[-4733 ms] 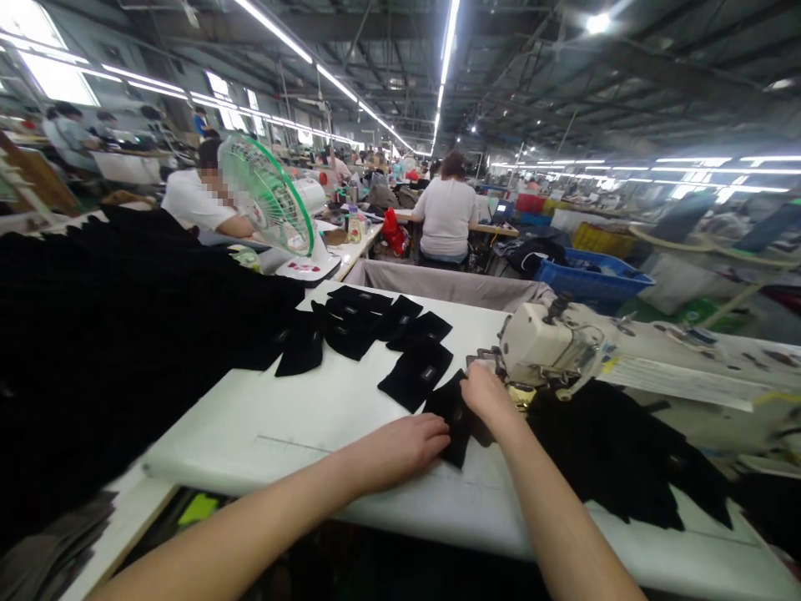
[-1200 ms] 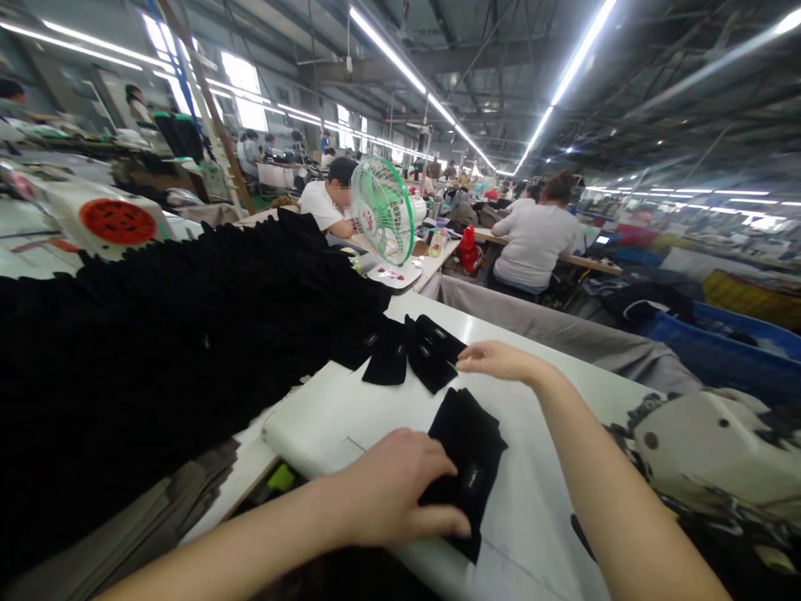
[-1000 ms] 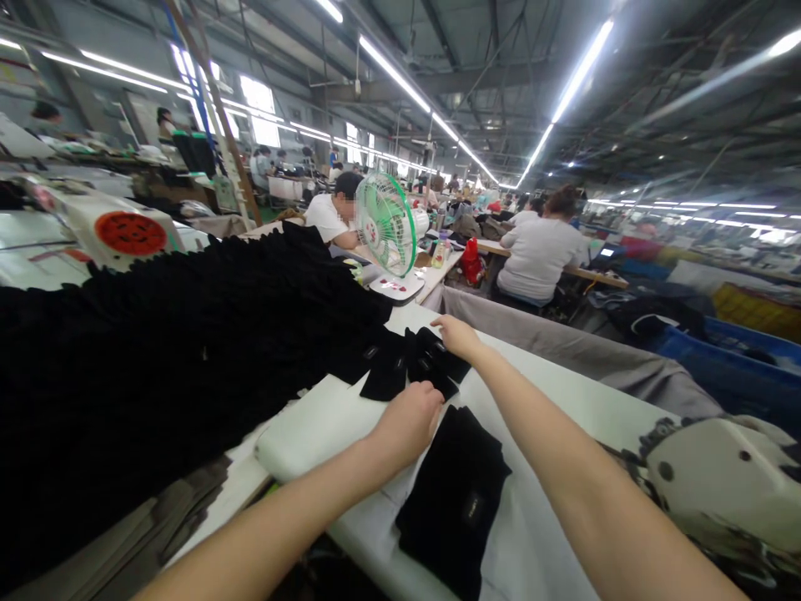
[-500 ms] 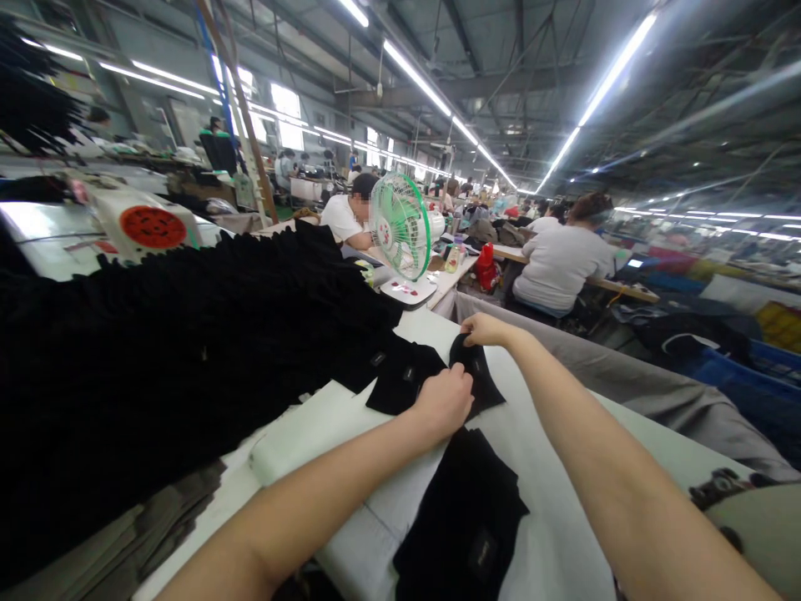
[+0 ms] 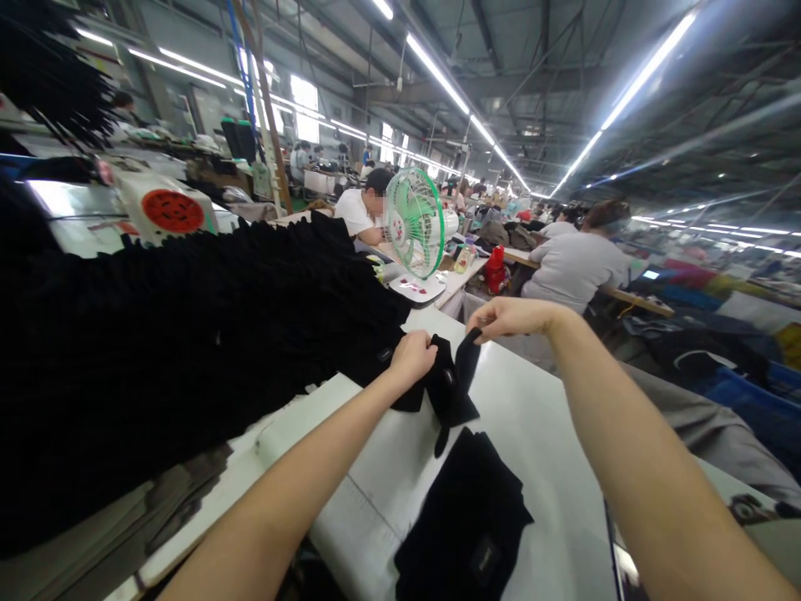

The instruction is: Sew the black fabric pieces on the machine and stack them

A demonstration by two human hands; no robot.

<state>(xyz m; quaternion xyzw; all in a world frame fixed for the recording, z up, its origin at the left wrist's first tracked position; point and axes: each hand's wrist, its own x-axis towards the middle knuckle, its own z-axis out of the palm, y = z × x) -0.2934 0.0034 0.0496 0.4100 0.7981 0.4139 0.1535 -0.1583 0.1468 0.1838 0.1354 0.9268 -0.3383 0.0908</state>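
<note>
Both my hands hold small black fabric pieces lifted off the white table. My left hand is closed on the left edge of the pieces. Pinching their upper right corner is my right hand. The pieces hang between the hands, each with a small label. Nearer to me a stack of similar black pieces lies flat on the table. A big heap of black fabric fills the left side and reaches up to my left hand.
A green fan stands beyond the table's far end. Two people in white shirts sit at benches behind. A white machine with a red disc is at the left. A blue bin sits at the right.
My hands went from the near stack to the far pieces, gathered them and lifted them off the table. The view has turned left, away from the sewing machine.
</note>
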